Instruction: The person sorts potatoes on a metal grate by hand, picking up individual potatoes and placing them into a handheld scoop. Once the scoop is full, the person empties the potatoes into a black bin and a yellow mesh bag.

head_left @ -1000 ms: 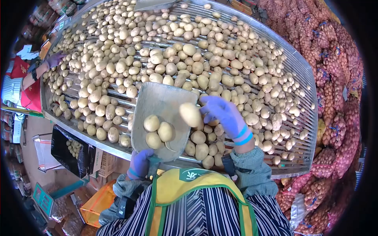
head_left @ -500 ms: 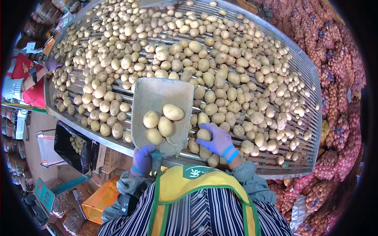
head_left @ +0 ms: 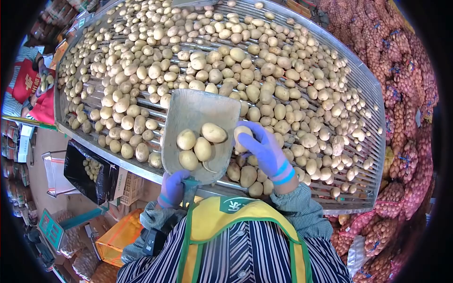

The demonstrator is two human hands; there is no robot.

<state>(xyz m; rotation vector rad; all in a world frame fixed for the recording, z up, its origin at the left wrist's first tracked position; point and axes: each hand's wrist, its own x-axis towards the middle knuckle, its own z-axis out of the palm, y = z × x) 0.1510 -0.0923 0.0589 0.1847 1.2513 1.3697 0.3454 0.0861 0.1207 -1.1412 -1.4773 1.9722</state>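
The left hand (head_left: 172,187), in a purple glove, is closed around the handle of a worn grey metal scoop (head_left: 200,137) holding four smooth pale-yellow potatoes (head_left: 202,148). The right hand (head_left: 265,150), fingers curled, grips one oval potato (head_left: 241,137) at the scoop's right edge. Keeping the scoop level should retain the load. A slatted metal sorting counter (head_left: 358,195) carries loose potatoes.

Your only view is the head cam, looking steeply down over your own apron (head_left: 236,236) at the sorting table (head_left: 363,85) right in front. Wide fisheye, dark corners, close enough that your chest fills the bottom edge.
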